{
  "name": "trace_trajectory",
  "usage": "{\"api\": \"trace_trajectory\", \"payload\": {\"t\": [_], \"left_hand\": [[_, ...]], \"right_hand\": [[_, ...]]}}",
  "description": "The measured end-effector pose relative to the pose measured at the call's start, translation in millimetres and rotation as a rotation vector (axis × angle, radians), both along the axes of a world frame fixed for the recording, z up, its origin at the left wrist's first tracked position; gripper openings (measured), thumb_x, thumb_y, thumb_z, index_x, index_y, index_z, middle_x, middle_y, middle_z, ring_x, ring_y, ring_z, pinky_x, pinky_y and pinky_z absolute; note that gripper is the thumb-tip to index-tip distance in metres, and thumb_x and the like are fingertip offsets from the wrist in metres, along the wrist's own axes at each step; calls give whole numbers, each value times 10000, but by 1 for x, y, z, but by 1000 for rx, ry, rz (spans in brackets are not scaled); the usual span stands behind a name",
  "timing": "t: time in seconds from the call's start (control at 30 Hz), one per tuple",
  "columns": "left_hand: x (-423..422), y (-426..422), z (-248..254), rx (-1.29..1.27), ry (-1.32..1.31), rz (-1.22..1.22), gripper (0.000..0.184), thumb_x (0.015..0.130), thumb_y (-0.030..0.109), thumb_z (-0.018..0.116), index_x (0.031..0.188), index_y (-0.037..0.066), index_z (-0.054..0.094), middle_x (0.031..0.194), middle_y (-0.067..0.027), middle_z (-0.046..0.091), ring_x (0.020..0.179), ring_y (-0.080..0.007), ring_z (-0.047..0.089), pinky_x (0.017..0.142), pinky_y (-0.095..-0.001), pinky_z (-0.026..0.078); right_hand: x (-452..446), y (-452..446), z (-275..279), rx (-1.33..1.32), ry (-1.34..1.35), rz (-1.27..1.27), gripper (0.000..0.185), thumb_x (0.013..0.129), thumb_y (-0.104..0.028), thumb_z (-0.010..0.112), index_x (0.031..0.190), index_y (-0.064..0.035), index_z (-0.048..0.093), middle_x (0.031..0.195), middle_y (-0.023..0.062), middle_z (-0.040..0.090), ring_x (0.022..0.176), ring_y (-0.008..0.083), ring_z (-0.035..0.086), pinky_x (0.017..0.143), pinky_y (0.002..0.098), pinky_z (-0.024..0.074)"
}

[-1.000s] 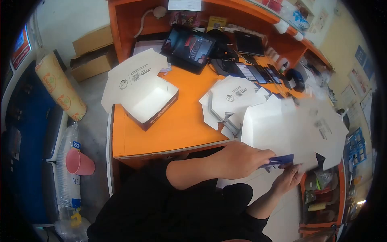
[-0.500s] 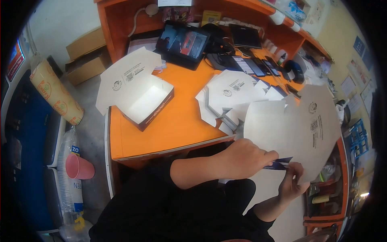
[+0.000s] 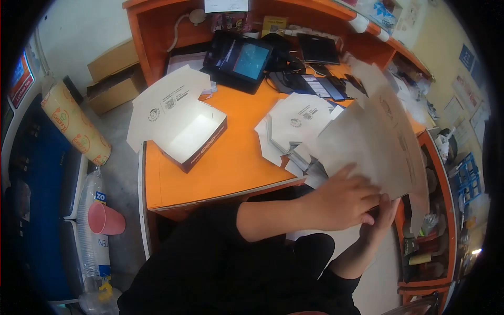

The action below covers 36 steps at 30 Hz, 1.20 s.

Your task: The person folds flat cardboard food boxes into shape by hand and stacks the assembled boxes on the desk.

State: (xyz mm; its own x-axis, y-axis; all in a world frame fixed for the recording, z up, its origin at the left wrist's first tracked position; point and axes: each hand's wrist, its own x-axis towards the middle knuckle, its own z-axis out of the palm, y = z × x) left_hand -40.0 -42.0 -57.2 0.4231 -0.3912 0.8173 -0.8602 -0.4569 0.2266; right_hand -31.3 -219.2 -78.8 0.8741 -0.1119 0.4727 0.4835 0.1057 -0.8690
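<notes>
A large white cardboard box blank (image 3: 362,142) with printed flaps is held up in front of me, blurred by motion. My left hand (image 3: 346,199) lies across its near edge, fingers spread against the board. Fingers of my right hand (image 3: 379,220) are closed on the blank's near corner. Just left of it a stack of flat box blanks (image 3: 302,118) rests on the orange table (image 3: 210,184). Farther left stands a folded box (image 3: 194,134) with its printed lid tilted up and its inside showing.
At the table's back are a tablet (image 3: 239,60), several phones (image 3: 323,86) and cables. A pink cup (image 3: 106,218), wrapped cups and a paper roll (image 3: 76,123) are at the left. An orange shelf (image 3: 425,262) stands at the right.
The held blank has tilted and its far flap has swung left over the phones. My left hand has shifted right, its fingers now spread; the dark edge strip is mostly hidden.
</notes>
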Motion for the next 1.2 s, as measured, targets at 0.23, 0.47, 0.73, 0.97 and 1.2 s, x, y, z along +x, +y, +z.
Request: {"api": "trace_trajectory", "payload": {"t": [0.23,0.47,0.73,0.97,1.2], "left_hand": [[33,73,56,-281,-248,530,393,807,210,723,1170,93,628,1340,-125,496,1281,-373,433,1063,-574,313],[43,83,45,-297,-9,436,176,936,170,573,962,73,718,897,-109,709,873,-289,668,923,-458,434],[74,58,-27,-272,115,481,171,897,164,616,987,60,717,836,-124,710,812,-337,663,859,-450,492],[77,60,-18,66,65,759,129,823,163,615,816,99,728,689,-53,659,683,-240,660,732,-386,471],[53,94,-4,-117,284,35,897,761,372,782,1494,114,333,1494,-257,317,1384,-433,327,1136,-494,285]], "right_hand": [[34,-94,-17,92,72,-14,715,855,-337,616,1435,2,374,1323,123,521,1202,252,518,998,375,416],[60,-83,-15,132,83,52,727,849,-350,618,1448,-17,373,1342,128,509,1221,263,509,1009,385,413],[54,1,-20,122,106,74,655,887,-311,616,1438,-37,391,1335,123,514,1211,243,519,1003,370,426],[50,-9,-21,49,139,78,637,912,-364,598,1426,-40,407,1312,111,529,1193,238,526,985,374,428],[39,-40,-2,313,321,162,624,898,-428,602,1331,9,498,1233,143,596,1134,266,580,968,384,457]]}}
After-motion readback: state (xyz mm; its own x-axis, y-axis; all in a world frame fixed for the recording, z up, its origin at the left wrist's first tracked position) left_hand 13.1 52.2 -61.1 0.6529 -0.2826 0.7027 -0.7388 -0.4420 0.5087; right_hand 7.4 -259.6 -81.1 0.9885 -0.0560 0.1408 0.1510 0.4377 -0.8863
